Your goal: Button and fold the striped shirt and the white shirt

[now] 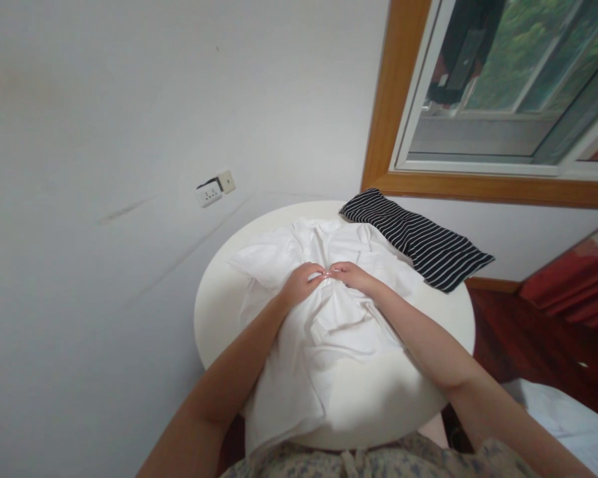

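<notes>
A white cloth garment (323,325) lies rumpled over the round table, one part hanging past the near edge. Its exact kind I cannot tell. Near its middle, my left hand (303,281) pinches the fabric, fingertips pressed together. My right hand (351,275) grips the same spot from the other side, and the fingertips of both hands almost meet. Folds spread out from where the fabric is gathered between them. Beyond my right hand, a black-and-white striped cloth (418,236) lies flat and folded, partly over the table's far right edge.
The round white table (216,299) stands close to the wall, which carries a power socket (209,194). A wood-framed window (379,153) is at the upper right. Red fabric (573,285) hangs at the right, and white material (563,411) lies at the lower right.
</notes>
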The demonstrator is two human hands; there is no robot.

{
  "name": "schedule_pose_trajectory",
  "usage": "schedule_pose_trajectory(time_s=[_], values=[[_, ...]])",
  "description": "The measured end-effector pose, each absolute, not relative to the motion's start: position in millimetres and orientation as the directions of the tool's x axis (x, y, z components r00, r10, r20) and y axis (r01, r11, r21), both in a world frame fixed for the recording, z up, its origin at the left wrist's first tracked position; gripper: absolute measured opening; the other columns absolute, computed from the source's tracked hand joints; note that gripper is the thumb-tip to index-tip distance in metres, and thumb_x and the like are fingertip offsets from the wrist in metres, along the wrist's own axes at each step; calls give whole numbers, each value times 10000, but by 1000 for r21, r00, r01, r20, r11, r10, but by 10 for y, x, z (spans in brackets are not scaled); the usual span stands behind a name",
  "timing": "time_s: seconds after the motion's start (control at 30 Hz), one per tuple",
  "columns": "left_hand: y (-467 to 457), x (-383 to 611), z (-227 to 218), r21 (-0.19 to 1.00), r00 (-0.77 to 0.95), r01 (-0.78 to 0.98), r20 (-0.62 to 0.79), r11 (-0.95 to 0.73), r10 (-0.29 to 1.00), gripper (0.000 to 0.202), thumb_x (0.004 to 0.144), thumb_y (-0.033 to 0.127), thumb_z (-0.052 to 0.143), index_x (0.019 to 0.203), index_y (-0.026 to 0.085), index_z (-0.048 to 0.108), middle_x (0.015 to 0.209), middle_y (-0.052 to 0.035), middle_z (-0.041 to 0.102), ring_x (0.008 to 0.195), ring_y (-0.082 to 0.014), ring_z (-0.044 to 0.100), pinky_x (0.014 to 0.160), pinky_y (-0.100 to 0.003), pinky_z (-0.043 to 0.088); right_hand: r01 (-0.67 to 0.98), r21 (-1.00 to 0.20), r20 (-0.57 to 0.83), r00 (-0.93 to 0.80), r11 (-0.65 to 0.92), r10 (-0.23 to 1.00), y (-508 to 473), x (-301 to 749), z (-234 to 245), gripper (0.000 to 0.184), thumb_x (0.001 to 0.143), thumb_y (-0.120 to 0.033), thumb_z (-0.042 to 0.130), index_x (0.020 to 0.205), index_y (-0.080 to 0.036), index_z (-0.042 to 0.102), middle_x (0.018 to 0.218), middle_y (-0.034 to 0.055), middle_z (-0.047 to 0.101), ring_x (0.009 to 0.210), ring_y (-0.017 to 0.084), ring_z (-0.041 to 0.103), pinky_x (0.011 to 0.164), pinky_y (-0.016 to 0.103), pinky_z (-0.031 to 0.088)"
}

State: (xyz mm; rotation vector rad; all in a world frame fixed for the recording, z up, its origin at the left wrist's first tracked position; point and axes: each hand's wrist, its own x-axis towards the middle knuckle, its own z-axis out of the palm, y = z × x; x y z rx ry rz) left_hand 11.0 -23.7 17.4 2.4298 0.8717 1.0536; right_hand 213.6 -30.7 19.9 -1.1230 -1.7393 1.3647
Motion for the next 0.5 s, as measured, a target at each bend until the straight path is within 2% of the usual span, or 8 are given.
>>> schedule_pose_trajectory(time_s=[0.23, 0.37, 0.5], values=[[-246, 113, 176, 620, 543, 390, 442, -681, 714, 190, 869, 296, 542, 990, 205, 656, 1021, -55, 703, 977, -198, 630, 940, -365, 480, 202, -978, -23, -382, 59, 924, -290, 2157, 174, 458, 693, -626, 656, 737, -176, 584, 501, -90, 312, 452, 66, 246, 446, 225, 164], [-251, 124, 177, 621, 532, 409, 433, -668, 728, 176, 863, 281, 538, 971, 204, 655, 1009, -55, 702, 976, -204, 629, 940, -367, 478, 209, -973, 15, -368, 99, 930, -263, 2148, 111, 455, 703, -618, 637, 738, -167, 594, 523, -80, 352, 470, 65, 252, 462, 224, 170], [-253, 137, 185, 601, 525, 423, 448, -678, 724, 156, 866, 270, 533, 939, 192, 646, 975, -59, 701, 954, -202, 633, 915, -354, 480, 220, -968, 36, -362, 123, 932, -276, 2131, 114, 427, 722, -597, 622, 750, -171, 596, 517, -84, 330, 470, 67, 246, 466, 226, 164]])
